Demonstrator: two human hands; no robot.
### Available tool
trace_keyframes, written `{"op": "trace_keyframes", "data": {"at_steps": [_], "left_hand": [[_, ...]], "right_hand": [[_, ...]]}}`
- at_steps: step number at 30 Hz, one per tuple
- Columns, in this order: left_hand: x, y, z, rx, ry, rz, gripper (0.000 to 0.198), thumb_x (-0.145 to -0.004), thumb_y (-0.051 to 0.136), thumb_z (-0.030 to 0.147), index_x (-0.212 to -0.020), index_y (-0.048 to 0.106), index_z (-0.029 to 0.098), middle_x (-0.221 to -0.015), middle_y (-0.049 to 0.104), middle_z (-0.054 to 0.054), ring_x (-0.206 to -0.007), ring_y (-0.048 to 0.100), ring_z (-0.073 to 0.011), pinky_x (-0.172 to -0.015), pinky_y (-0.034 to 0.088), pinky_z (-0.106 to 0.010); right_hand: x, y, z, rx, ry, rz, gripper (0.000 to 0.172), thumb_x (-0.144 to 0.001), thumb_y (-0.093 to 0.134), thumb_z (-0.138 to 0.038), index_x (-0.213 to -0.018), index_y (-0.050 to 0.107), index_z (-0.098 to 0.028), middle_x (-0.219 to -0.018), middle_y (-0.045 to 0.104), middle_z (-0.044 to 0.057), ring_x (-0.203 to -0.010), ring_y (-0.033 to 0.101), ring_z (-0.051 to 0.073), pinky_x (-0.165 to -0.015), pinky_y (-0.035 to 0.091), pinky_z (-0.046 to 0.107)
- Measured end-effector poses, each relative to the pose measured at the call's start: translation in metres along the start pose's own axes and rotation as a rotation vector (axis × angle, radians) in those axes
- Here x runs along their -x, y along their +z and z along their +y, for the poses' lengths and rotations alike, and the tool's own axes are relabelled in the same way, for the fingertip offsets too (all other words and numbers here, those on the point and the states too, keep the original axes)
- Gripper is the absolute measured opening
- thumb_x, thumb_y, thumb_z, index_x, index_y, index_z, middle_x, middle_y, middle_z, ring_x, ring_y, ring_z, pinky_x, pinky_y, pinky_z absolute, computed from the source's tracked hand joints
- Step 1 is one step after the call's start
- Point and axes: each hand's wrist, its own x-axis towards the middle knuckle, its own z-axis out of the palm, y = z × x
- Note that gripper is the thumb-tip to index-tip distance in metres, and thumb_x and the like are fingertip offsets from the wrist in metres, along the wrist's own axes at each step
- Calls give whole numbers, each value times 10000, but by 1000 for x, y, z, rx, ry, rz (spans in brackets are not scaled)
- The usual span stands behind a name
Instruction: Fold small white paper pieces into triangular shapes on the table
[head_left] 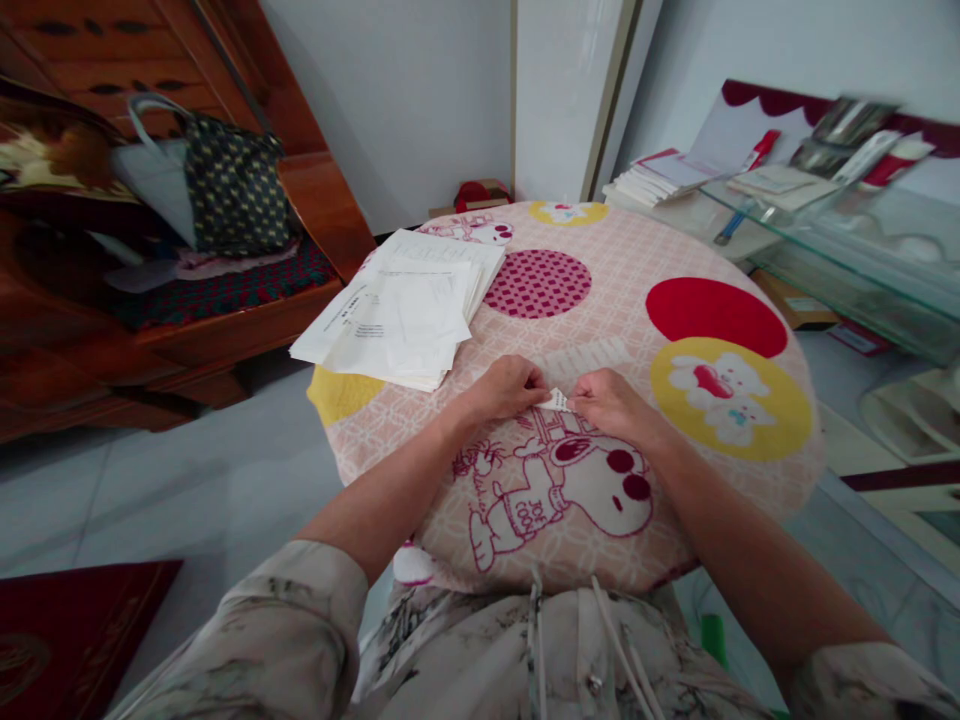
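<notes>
Between my two hands is a small piece of white paper [556, 400] with dark print, its near edge raised or folded. My left hand [510, 386] pinches it from the left, and my right hand [611, 402] pinches it from the right. Just beyond the fingers lies a flat strip of printed paper [585, 355]; I cannot tell whether it joins the pinched piece. A stack of white printed sheets [405, 310] rests farther left. All of this is on a round table with a pink patterned cloth [615, 245].
A glass shelf [840, 270] with papers and metal containers stands at the right. Beside it is a pile of booklets [660, 175]. On the left, a wooden bench [247, 320] holds a dark patterned bag [232, 185]. Something red [82, 630] lies at the lower left.
</notes>
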Motion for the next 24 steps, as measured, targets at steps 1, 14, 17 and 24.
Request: {"op": "trace_keyframes", "data": {"at_steps": [1,14,17,24], "left_hand": [[0,0,1,-14,1,3,179,-834,654,240,-703,722,139,-562,615,17,-540,482,-87,-573,318,-243],[4,9,6,-234,33,43,158,-888,620,242,-799,708,145,-732,685,-34,-647,549,-131,-645,379,-263],[4,9,7,-251,25,42,170,-894,615,257,-804,707,145,-753,686,-48,-670,558,-149,-656,387,-275],[4,8,9,-255,18,33,135,-882,616,225,-809,702,152,-760,686,-46,-673,564,-155,-658,397,-273]], "right_hand": [[0,0,0,7,5,3,188,-838,625,-164,-650,614,-157,-567,563,3,-545,483,116,-529,301,253],[-2,5,1,98,-5,59,166,-839,643,-192,-678,655,-151,-607,593,28,-597,514,142,-568,330,266],[-1,7,1,99,-5,97,152,-839,655,-204,-696,664,-151,-631,620,35,-606,533,145,-571,339,264],[-3,10,0,33,44,120,202,-804,735,-330,-696,677,-170,-612,642,32,-621,579,164,-567,362,267]]}}
